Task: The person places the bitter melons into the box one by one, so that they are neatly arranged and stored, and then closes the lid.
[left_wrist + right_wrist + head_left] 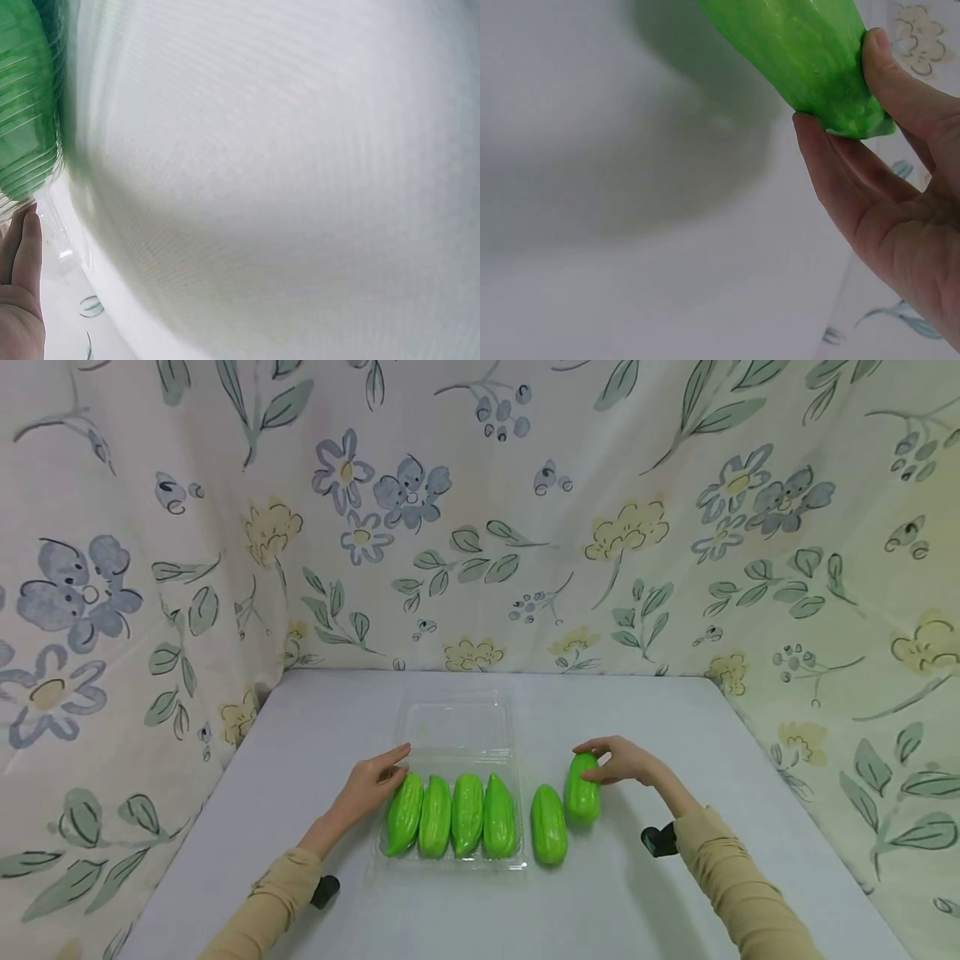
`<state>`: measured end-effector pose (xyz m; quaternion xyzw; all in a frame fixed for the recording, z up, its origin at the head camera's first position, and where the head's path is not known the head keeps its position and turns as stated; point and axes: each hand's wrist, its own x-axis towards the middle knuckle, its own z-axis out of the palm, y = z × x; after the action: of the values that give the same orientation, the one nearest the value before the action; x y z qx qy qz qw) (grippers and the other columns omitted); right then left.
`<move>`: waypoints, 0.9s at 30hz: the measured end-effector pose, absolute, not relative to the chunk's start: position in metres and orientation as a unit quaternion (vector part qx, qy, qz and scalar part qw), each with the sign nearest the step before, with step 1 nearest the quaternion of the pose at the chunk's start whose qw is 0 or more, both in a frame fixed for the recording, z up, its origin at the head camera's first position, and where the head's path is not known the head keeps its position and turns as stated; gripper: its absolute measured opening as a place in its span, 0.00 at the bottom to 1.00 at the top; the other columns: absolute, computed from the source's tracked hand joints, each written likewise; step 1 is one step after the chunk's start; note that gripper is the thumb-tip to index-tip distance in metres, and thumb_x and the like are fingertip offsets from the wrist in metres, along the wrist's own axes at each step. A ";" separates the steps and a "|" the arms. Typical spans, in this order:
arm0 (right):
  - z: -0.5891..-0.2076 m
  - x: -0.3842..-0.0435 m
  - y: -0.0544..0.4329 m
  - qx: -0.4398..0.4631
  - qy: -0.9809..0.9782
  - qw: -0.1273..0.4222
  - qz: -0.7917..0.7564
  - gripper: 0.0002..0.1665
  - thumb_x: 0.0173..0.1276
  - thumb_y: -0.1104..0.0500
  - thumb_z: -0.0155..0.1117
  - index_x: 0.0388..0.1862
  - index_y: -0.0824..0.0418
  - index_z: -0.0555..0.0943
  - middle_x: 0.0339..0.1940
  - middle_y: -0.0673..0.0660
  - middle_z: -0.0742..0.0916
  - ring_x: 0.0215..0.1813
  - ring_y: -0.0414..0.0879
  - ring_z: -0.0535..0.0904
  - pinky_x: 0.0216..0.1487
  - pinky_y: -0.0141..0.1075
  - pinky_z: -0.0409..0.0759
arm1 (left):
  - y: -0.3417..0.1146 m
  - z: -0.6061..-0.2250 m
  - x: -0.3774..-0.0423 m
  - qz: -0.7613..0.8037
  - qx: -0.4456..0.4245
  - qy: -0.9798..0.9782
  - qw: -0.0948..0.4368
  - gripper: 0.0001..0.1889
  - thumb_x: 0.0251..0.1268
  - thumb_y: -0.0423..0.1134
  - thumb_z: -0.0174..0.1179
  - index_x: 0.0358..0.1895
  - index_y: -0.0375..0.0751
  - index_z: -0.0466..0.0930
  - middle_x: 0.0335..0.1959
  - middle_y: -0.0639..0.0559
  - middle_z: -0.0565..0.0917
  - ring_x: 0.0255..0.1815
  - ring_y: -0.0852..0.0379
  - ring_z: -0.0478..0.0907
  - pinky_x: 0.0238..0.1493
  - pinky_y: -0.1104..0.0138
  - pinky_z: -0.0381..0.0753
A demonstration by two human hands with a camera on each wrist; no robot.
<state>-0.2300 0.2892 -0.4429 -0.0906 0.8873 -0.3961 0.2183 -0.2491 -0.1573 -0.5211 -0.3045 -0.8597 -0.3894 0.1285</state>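
My right hand [618,762] pinches the upper end of a glossy green gourd-like vegetable [582,789] between thumb and fingers. In the right wrist view, this vegetable [810,60] hangs tilted above its shadow on the table. A similar green vegetable [549,827] lies just left of it, outside the clear plastic clamshell box [491,863]. Several more green vegetables [436,818] lie side by side in the box's base. My left hand [371,783] is at the box's upper left corner. Its fingers [28,251] look extended against the ribbed clear wall in the left wrist view.
The box's transparent lid [456,725] lies folded back behind its base. Everything stands on a white table [337,710], with floral curtain cloth [480,527] at its back and sides. Dark wrist-camera pieces [660,841] stick out beside the sleeves.
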 end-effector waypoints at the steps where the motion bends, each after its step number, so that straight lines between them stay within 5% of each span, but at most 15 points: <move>1: -0.443 -0.231 0.290 -0.088 0.886 0.217 -0.399 0.32 0.62 0.58 0.68 0.63 0.69 0.72 0.58 0.74 0.72 0.46 0.48 0.81 0.45 0.40 0.85 | -0.157 -0.522 -0.249 -0.389 -0.304 -0.860 0.129 0.21 0.64 0.31 0.59 0.60 0.29 0.74 0.58 0.37 0.78 0.44 0.48 0.85 0.44 0.57 0.85; 27: -0.440 -0.239 0.305 0.006 0.880 0.135 -0.455 0.33 0.66 0.59 0.64 0.67 0.70 0.67 0.59 0.76 0.71 0.43 0.44 0.80 0.47 0.38 0.85 | -0.156 -0.524 -0.249 -0.388 -0.291 -0.866 0.121 0.21 0.65 0.32 0.59 0.61 0.31 0.73 0.60 0.38 0.77 0.43 0.50 0.85 0.45 0.59 0.85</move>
<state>-0.2394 0.3049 -0.4402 0.0058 0.8802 -0.4550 0.1348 -0.2486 -0.1563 -0.5244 -0.2905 -0.8664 -0.3877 0.1212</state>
